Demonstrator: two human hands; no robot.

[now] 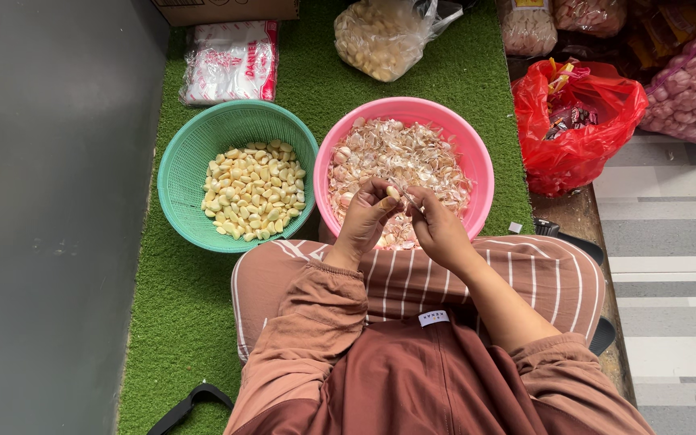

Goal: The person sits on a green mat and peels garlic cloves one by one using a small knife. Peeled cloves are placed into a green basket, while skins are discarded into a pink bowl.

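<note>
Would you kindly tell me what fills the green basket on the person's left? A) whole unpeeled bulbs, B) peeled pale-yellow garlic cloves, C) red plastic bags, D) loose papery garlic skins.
B: the green basket holds smooth pale-yellow peeled cloves, while the papery skins lie in the pink basin beside it.

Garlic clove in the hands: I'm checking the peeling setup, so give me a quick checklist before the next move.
1. Garlic clove gripped by left hand: ok.
2. Right hand at the clove: ok; a tool in it: cannot tell.
3. Hands over pink basin to catch skins: ok.
4. Green basket of peeled cloves close beside the left hand: ok.
5. Room in the green basket: ok.
6. Clove fully peeled: cannot tell.
</note>
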